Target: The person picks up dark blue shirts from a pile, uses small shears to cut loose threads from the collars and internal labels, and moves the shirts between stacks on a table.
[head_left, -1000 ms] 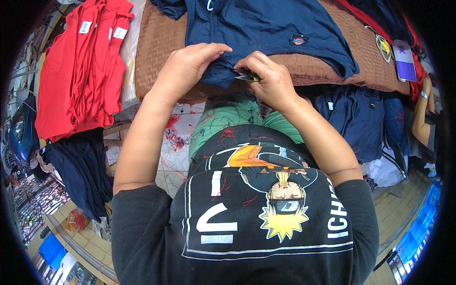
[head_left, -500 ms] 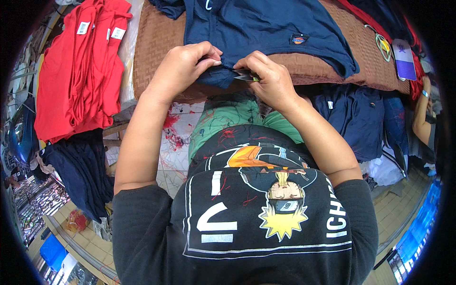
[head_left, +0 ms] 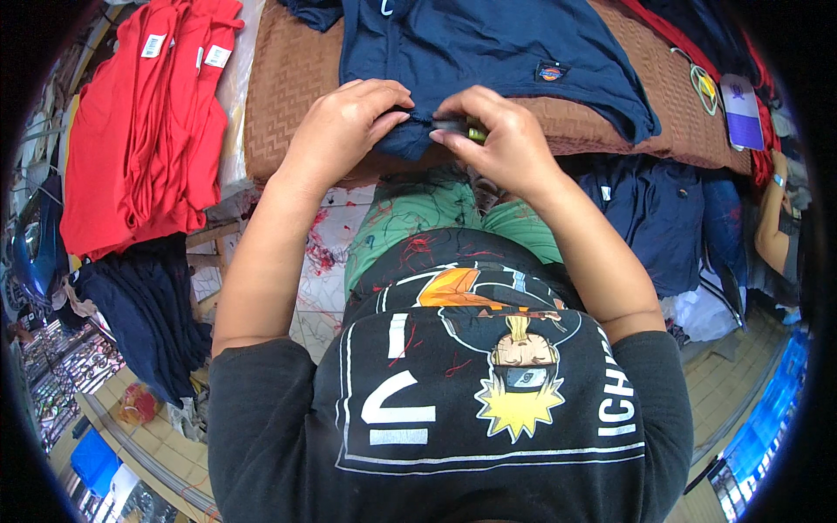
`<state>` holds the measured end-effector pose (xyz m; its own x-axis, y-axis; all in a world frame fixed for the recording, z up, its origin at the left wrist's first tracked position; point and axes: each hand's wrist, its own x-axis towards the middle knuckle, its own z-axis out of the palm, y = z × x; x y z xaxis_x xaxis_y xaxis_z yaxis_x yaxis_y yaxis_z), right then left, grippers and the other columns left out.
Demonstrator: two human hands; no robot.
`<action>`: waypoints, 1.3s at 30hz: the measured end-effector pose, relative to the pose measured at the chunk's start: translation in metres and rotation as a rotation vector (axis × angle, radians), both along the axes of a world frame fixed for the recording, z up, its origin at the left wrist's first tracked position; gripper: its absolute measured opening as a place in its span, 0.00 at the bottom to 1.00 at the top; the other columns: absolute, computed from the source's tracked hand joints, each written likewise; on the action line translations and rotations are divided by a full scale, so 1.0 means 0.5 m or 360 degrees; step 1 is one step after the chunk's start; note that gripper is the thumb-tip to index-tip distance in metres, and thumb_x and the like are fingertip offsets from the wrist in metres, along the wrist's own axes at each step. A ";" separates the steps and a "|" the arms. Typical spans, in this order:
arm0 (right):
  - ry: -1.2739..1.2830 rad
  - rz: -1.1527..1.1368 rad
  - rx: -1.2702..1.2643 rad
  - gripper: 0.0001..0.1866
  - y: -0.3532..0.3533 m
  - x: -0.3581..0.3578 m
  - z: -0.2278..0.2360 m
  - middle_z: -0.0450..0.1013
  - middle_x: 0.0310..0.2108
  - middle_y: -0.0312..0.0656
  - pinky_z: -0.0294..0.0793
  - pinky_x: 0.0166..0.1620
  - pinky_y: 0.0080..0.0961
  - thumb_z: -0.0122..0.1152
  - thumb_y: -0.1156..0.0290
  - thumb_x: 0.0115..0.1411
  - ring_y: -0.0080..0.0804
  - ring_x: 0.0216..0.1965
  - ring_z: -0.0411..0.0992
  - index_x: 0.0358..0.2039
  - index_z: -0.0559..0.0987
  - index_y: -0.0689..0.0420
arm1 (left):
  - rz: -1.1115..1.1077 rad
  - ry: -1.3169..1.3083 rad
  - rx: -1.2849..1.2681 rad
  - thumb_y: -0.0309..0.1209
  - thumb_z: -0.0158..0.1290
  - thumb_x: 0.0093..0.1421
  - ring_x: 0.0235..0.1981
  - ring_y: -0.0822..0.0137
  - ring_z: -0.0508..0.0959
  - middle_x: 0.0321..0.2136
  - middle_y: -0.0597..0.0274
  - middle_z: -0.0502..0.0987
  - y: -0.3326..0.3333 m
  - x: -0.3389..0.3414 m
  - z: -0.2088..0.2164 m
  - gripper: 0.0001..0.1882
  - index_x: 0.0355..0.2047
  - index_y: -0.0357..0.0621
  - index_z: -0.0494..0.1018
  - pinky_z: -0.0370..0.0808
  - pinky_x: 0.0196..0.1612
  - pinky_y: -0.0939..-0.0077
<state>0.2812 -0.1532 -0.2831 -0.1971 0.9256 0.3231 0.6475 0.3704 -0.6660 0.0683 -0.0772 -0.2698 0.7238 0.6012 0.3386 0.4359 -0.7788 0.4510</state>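
Note:
A navy blue garment (head_left: 488, 57) with a small patch near its lower edge lies over a brown textured cushion-like surface (head_left: 288, 78). My left hand (head_left: 353, 122) pinches the garment's near edge between thumb and fingers. Close beside it, my right hand (head_left: 497, 135) is closed around small thread snips (head_left: 476, 134) with a yellow-green part. Their dark blades point left at the pinched edge and are blurred by motion. Whether the blades touch the cloth I cannot tell.
Red garments with white tags (head_left: 148, 122) hang at the left, above dark blue cloth (head_left: 144, 305). More navy clothing (head_left: 645, 218) lies at the right, below a purple-and-white tag (head_left: 741, 113). Loose threads (head_left: 418, 248) cling to my clothes. Another person's arm (head_left: 772, 218) shows at far right.
My right hand has shifted slightly and turned, and the snips' blades, sharp and apart before, are now blurred. My left hand keeps its pinch on the garment with barely any movement.

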 end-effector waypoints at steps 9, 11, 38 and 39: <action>0.0637 0.0065 -0.0426 0.13 0.041 -0.004 -0.003 0.77 0.32 0.47 0.74 0.41 0.30 0.61 0.66 0.59 0.36 0.36 0.76 0.40 0.76 0.60 | 0.0037 -0.0056 -0.0134 0.29 0.58 0.56 0.35 0.57 0.80 0.34 0.55 0.80 0.005 0.005 0.009 0.07 0.33 0.39 0.76 0.77 0.39 0.68; 0.0742 0.0081 -0.0602 0.11 0.042 -0.003 -0.008 0.78 0.31 0.45 0.73 0.40 0.29 0.60 0.68 0.59 0.33 0.35 0.76 0.40 0.76 0.61 | 0.0052 -0.0068 -0.0107 0.32 0.55 0.58 0.32 0.53 0.80 0.31 0.55 0.79 0.002 0.006 0.004 0.07 0.32 0.42 0.75 0.76 0.34 0.63; -0.0070 -0.0047 -0.0128 0.12 0.043 0.037 0.050 0.78 0.35 0.45 0.73 0.41 0.26 0.58 0.68 0.61 0.32 0.37 0.76 0.43 0.76 0.61 | -0.0068 0.0194 -0.0324 0.29 0.54 0.59 0.48 0.59 0.77 0.48 0.48 0.75 -0.050 -0.119 0.160 0.10 0.37 0.33 0.74 0.71 0.50 0.68; 0.0003 -0.0139 -0.0237 0.13 0.037 0.043 0.062 0.78 0.34 0.43 0.73 0.42 0.25 0.57 0.67 0.62 0.28 0.37 0.75 0.43 0.76 0.61 | 0.0072 0.0824 -0.0933 0.29 0.53 0.59 0.51 0.55 0.75 0.46 0.44 0.75 -0.064 -0.158 0.205 0.13 0.41 0.32 0.74 0.69 0.53 0.67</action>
<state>0.3025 -0.1347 -0.2521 -0.1132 0.9768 0.1816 0.6717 0.2099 -0.7104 -0.0107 -0.1094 -0.1674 0.6733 0.6103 -0.4173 0.7288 -0.4528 0.5136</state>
